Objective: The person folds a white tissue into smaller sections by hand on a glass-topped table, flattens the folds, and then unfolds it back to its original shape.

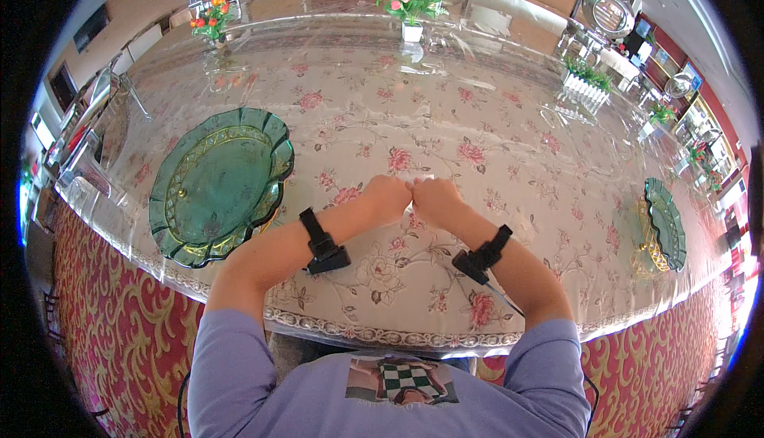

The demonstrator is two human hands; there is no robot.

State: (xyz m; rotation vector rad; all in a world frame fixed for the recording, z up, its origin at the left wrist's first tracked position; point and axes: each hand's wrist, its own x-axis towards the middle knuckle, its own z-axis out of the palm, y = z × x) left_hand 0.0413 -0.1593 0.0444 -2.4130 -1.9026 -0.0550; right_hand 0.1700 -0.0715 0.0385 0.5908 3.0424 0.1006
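My left hand (390, 197) and my right hand (437, 199) meet over the middle of the table, both with curled fingers. Their knuckles touch or nearly touch. A whitish patch shows at the fingers; whether it is a small thing held there or glare, I cannot tell. Each wrist wears a black strap with a small box: the left wristband (323, 244) and the right wristband (484, 254). Beneath the hands lies a floral tablecloth (382, 277) under a clear plastic cover.
Left of my arm stands a large green glass dish (221, 181) with gold trim. A similar green dish (665, 223) is at the far right. Along the back are potted pink flowers (412, 5), orange flowers (212, 17) and a white fence planter (586, 89). Chafing dishes (607, 11) stand beyond.
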